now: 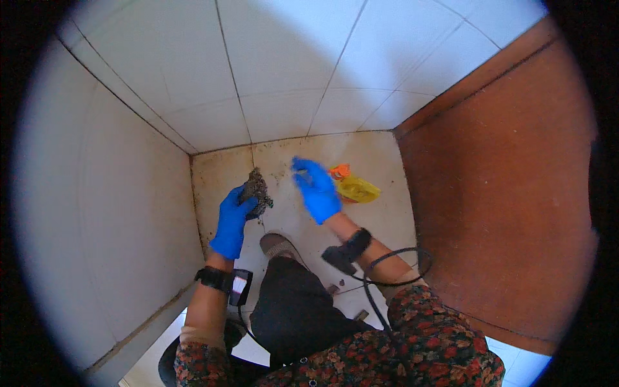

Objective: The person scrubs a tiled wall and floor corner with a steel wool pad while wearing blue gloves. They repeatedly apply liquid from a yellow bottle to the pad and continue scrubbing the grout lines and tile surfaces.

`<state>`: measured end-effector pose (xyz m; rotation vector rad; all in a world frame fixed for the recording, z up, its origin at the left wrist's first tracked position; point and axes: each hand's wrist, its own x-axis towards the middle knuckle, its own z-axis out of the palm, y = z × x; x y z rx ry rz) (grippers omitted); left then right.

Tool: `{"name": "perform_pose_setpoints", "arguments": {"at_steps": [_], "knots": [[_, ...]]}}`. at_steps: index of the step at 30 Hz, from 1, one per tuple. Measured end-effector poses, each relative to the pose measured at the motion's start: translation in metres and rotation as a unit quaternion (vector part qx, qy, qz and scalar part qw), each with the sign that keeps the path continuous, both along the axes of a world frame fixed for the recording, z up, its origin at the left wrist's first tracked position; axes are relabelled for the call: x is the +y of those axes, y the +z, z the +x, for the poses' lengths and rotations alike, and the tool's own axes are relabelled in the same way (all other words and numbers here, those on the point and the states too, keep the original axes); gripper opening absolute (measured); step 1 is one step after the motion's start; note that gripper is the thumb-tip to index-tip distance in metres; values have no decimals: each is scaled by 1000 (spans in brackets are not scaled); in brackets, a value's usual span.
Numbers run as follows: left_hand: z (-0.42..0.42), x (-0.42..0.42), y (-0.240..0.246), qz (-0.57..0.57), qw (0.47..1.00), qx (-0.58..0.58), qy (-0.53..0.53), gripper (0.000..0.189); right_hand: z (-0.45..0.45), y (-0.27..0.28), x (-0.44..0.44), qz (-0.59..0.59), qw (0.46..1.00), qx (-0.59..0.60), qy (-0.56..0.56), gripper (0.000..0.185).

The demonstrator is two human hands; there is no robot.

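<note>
My left hand (237, 213), in a blue glove, grips a dark, matted clump (258, 192) that looks like a metal scouring pad, held above the tiled floor. To its right, my right hand (316, 188), also gloved in blue, is raised with thumb and fingers apart and slightly blurred. Nothing shows between those fingers. Beside the right hand a crumpled yellow plastic packet (359, 189) with an orange part (340, 171) lies on the floor. Dark specks and brown stains mark the floor tile (285, 155) near the back wall.
Pale tiled walls (290, 63) rise at the back and left, and a brown wooden panel (493, 193) stands on the right. My shoe (280, 244) rests on the floor below the hands. A black cable (370, 290) loops by my right forearm. Small debris (333, 289) lies near my leg.
</note>
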<state>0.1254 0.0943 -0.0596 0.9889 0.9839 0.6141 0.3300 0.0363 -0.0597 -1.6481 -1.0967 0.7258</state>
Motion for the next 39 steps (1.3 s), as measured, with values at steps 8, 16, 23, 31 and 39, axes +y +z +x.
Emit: {"name": "perform_pose_setpoints", "arguments": {"at_steps": [8, 16, 23, 31, 39], "knots": [[50, -9, -79, 61, 996, 45, -51, 36, 82, 4, -28, -48, 954, -254, -154, 28], [101, -26, -64, 73, 994, 33, -77, 37, 67, -6, -11, -94, 950, -272, -121, 31], [105, -24, -45, -188, 970, -143, -57, 33, 71, -2, -4, -155, 956, -225, -108, 29], [104, -40, -62, -343, 882, -323, -17, 32, 71, -11, -6, -155, 964, -189, -106, 29], [107, -52, -88, -486, 796, -360, 22, 31, 73, -21, -7, -131, 962, -210, -113, 30]]}}
